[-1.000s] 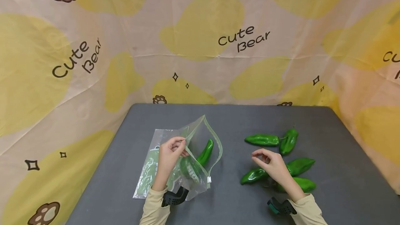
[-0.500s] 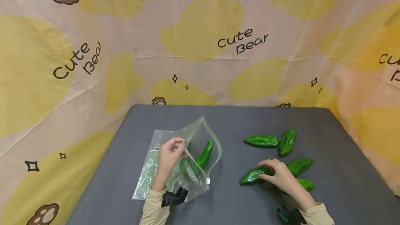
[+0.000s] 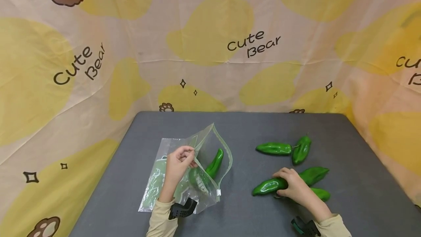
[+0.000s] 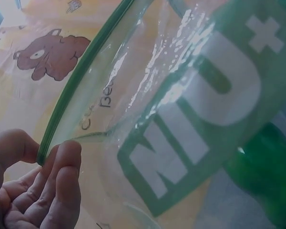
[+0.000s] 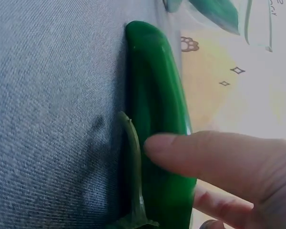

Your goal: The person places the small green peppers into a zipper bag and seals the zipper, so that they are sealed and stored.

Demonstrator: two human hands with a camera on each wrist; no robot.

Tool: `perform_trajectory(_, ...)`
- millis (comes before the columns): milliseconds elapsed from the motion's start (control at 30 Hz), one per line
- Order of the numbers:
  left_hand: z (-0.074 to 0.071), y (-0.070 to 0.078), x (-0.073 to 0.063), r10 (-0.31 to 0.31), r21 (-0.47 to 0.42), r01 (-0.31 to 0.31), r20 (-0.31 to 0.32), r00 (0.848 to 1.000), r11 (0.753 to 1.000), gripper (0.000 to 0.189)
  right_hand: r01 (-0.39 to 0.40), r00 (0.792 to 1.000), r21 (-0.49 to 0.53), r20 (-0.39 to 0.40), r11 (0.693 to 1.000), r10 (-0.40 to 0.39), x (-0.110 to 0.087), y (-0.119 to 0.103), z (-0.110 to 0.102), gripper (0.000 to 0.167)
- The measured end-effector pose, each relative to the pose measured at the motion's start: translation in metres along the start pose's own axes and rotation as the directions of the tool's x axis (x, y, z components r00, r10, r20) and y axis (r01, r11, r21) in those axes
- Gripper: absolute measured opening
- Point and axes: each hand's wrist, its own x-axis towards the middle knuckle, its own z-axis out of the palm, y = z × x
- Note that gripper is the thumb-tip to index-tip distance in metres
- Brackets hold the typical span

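My left hand [image 3: 178, 161] pinches the green zip edge of a clear plastic zip bag [image 4: 148, 90], keeping its mouth spread wide. Inside the bag lies a green pepper [image 3: 215, 164]; the bag's white slider [image 3: 218, 192] sits at the lower corner of the mouth. On the right, my right hand [image 3: 292, 185] grips another green pepper [image 5: 157, 90], thumb on one side and fingers on the other. That pepper lies on the grey table, with the stem [image 5: 135, 167] of a neighbouring pepper close beside it. Part of the gripped pepper is hidden behind the hand.
Two more peppers, one lying sideways [image 3: 273, 148] and one slanted [image 3: 301, 150], rest farther back on the grey table [image 3: 240, 215]. Beyond the right hand lie a pepper [image 3: 314, 175] and, nearer, a partly covered one [image 3: 320, 194]. A printed cloth [image 3: 210, 39] hangs behind the table.
My right hand has come down and closed its thumb and fingers round the front left pepper of the near group. The left hand and the bag have stayed almost still.
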Motion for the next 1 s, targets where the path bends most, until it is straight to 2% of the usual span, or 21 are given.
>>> perform_trajectory(233,-0.0012,-0.0036,-0.0028,-0.015,-0.004,0.015,0.01,1.0,1.0,0.009,0.037,0.999,-0.028,0.001,0.999,-0.037,-0.0001,0.0001,0.0048,0.034)
perform_trajectory(467,-0.0063,-0.0054,-0.0063,-0.007,-0.016,0.007,0.0,1.0,1.0,0.008,0.137,0.989,-0.024,-0.052,0.99,-0.138,0.0012,0.0002,0.0071,0.034)
perform_trajectory(633,-0.0065,-0.0069,-0.0045,0.005,-0.022,-0.004,0.009,1.0,1.0,0.008,0.142,0.983,-0.052,-0.111,0.989,-0.147,-0.0001,0.0008,0.0049,0.037)
perform_trajectory(1000,-0.0035,-0.0044,0.0006,0.003,-0.017,-0.003,0.012,1.0,1.0,0.006,0.183,0.969,-0.041,-0.161,0.982,-0.187,0.0015,0.0026,0.0013,0.038)
